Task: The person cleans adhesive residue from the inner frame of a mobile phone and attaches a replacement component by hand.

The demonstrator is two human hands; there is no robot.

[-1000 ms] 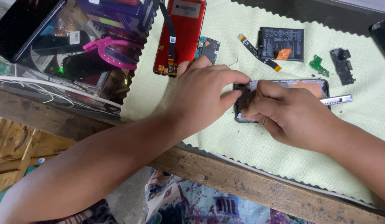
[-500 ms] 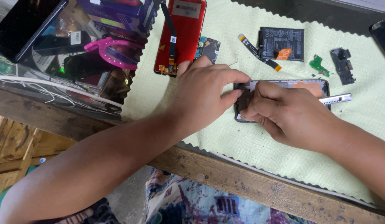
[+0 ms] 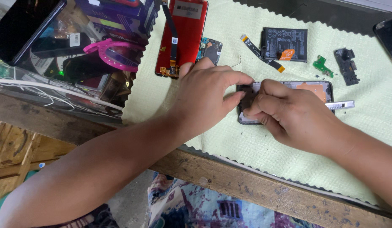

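While both hands met over the phone frame (image 3: 308, 89) on the cloth (image 3: 255, 143), the left hand (image 3: 206, 95) pinched its near end and the right hand (image 3: 291, 112) pressed closed fingers on it; a battery (image 3: 284, 44) lay beyond them.

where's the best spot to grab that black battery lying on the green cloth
Probably by its two long edges, coming straight down from above. The battery lies flat on the green cloth, a thin rectangle with bare cloth along both long sides. A ribbon cable crosses near its left short edge, so keep fingers off that end.
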